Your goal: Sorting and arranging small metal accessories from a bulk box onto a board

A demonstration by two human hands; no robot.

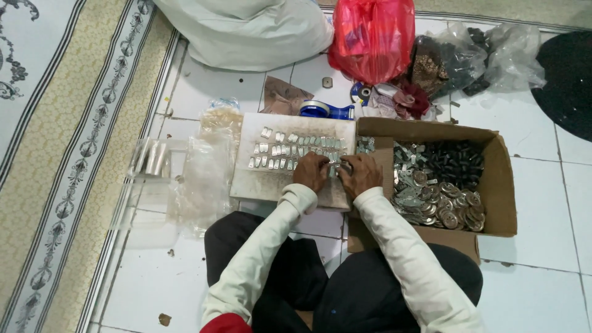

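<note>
Head view looks straight down at a person sitting on a white tiled floor (542, 246), both arms in pale long sleeves reaching forward. The left hand (310, 171) and the right hand (360, 174) rest side by side, nearly touching, at the near right part of a flat white board (259, 179) that lies on the floor. Both hands have their fingers curled down onto the board among small silvery metal pieces (290, 150), which lie in rough rows across the board's far half. The grip of each hand is drawn together at the fingertips, pinching at the small pieces beneath; which piece each one pinches is hidden by the knuckles.

Just to the right of the board, touching it, stands an open cardboard box (502, 185). It holds round metal discs (459, 209) at the near side, dark small parts (453, 161) at the far side and more silvery bits between. To the left of the board lie clear plastic bags (197, 179). Beyond the board sit a blue tape dispenser (327, 110), a red plastic bag (372, 37), a large white sack (246, 28) and clear bags of dark parts (468, 55). A patterned rug (55, 154) covers the floor at the left.
</note>
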